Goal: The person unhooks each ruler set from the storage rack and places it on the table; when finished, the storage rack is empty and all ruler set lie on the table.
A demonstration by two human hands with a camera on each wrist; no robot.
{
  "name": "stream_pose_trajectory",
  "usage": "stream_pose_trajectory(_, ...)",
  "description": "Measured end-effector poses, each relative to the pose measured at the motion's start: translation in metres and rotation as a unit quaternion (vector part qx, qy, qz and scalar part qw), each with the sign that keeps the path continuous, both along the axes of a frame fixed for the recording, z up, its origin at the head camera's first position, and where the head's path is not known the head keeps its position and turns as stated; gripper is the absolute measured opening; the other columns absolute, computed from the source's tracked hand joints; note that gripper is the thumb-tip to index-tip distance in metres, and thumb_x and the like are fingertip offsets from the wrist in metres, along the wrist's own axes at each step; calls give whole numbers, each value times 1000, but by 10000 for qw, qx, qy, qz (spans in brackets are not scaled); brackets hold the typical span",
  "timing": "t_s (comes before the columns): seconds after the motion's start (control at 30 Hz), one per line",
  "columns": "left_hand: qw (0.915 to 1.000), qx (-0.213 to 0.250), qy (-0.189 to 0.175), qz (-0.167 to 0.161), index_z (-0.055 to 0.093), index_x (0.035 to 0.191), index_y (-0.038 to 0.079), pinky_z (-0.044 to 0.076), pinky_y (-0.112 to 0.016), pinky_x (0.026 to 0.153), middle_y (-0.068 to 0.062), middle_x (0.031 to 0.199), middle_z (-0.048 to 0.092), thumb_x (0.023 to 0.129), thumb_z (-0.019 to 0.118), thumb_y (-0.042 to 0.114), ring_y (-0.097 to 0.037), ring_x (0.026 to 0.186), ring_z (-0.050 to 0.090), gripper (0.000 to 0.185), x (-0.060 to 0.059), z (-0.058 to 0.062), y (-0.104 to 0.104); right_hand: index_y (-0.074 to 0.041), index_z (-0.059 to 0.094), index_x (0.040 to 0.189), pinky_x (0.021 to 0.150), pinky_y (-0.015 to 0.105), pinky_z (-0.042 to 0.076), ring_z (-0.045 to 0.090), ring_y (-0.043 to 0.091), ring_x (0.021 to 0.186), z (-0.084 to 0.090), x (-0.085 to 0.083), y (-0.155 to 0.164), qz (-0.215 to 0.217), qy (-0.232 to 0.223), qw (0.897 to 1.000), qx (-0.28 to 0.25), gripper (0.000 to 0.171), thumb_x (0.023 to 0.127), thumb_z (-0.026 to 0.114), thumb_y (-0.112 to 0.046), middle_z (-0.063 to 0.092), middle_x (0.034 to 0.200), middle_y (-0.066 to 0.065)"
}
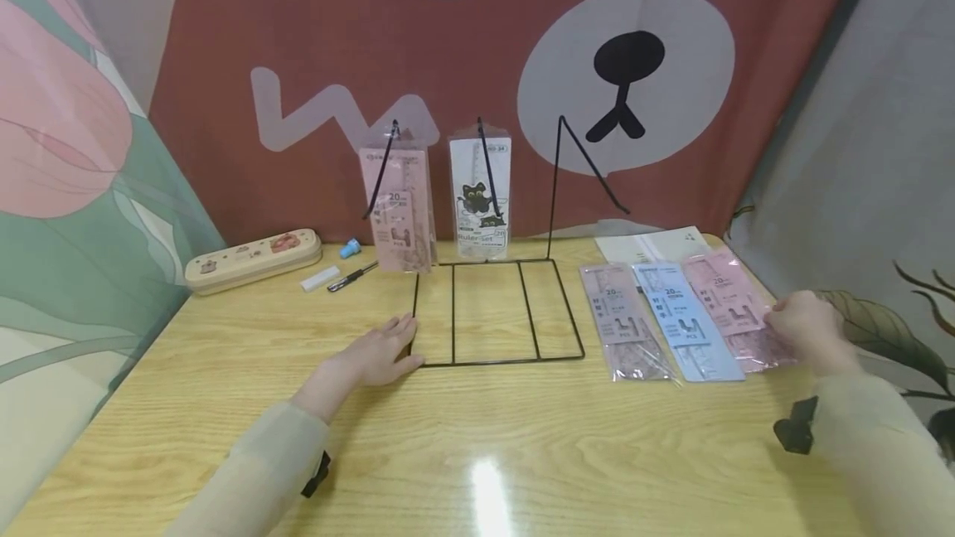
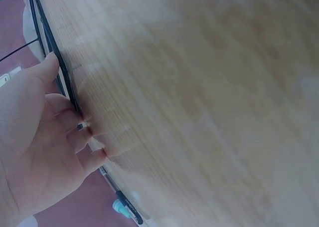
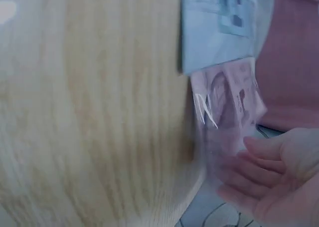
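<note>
My left hand (image 1: pixel 378 352) rests on the table with its fingers extended, thumb and fingertips at the left front corner of a black wire display rack (image 1: pixel 492 362). At the right, my right hand (image 1: pixel 807 328) pinches the edge of a pink ruler set (image 1: pixel 724 292) in a clear plastic packet; in the right wrist view the fingers (image 3: pixel 244 179) lie behind the plastic, thumb in front. Left of that packet lie a blue ruler set (image 1: pixel 682 313) and a greyish-pink one (image 1: pixel 622 313). From the rack's hooks hang a pink ruler set (image 1: pixel 403 222) and a white one with black cats (image 1: pixel 480 197).
The rack's right hook (image 1: pixel 597 170) holds nothing. A cream pencil case (image 1: pixel 254 262), a white eraser (image 1: pixel 320 278), a black pen (image 1: pixel 352 276) and a small blue item (image 1: pixel 350 249) lie back left. A white packet (image 1: pixel 649 245) lies behind the ruler sets, near the curtain.
</note>
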State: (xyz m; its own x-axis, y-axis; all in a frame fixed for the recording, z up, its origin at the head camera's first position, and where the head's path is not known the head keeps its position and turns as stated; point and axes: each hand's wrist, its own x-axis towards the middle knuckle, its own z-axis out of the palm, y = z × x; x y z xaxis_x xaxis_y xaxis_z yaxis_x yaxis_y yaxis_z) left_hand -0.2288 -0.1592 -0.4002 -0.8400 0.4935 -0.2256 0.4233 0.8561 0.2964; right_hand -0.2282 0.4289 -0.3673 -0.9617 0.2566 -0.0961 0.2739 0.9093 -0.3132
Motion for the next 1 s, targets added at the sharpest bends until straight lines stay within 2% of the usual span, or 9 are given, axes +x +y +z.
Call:
stream_pose_trajectory(0.07,10000,-4,-6,4,19,148,-3,20,-57,114,-21,156,14,99,42,40,-41,143,15,69,0,0,0,17,56,98,61,45,43,52,37,73,-1,0,-5,-137,-93,9998,101,35,91,49,-17,58,85,29)
stream_pose_trajectory(0.17,10000,11,4,0,20,148,-3,20,-58,114,-21,156,14,99,43,40,-42,143,15,69,-1,-1,0,21,38,124,76,58,46,52,47,90,-2,-3,-14,-194,-143,9997,25,51,94,48,-18,48,111,42)
stream_pose_trajectory(0.2,10000,20,4,5,20,148,-3,20,-58,114,-21,156,14,99,43,40,-42,143,15,69,-1,-1,0,22,34,127,80,61,45,50,48,93,-2,-6,-18,-108,-66,9999,-39,54,94,48,-18,46,113,42)
stream_pose_trajectory(0.33,10000,35,26,18,20,148,-3,21,-58,114,-21,156,15,99,43,39,-42,143,16,69,0,0,0,22,22,135,98,67,31,36,57,113,-3,-14,-40,701,719,9949,-21,65,95,50,-20,33,124,45)
stream_pose_trajectory(0.4,10000,48,21,8,20,148,-4,21,-58,114,-21,156,15,99,43,39,-43,142,16,69,0,0,0,22,24,135,101,68,25,31,59,120,-3,-16,-53,1279,1265,9835,188,68,93,55,-21,34,129,44)
stream_pose_trajectory(0.5,10000,71,12,-24,19,148,-4,20,-58,114,-22,156,14,99,43,39,-42,143,15,69,0,0,0,20,29,136,105,66,22,28,57,128,-3,-20,-77,1905,1647,9662,547,72,91,59,-27,32,136,43)
stream_pose_trajectory(0.73,9999,133,41,-73,20,147,-5,21,-59,113,-24,155,15,99,43,39,-44,142,16,69,0,-2,-2,17,14,143,113,62,12,11,52,138,1,-15,-138,2659,1064,9581,39,82,94,56,-33,12,148,39)
stream_pose_trajectory(0.9,9999,135,54,-73,20,147,-5,21,-59,113,-24,155,15,99,44,39,-44,142,16,69,0,-1,-1,17,17,142,112,62,16,16,52,137,-5,-9,-170,3052,1104,9457,-149,78,94,58,-29,17,148,38)
stream_pose_trajectory(1.0,9999,125,37,-52,20,147,-5,21,-59,113,-24,155,15,99,44,39,-44,142,16,69,1,0,-1,18,15,142,113,60,15,17,52,137,-9,-6,-186,3163,944,9432,-380,79,94,57,-29,14,148,38)
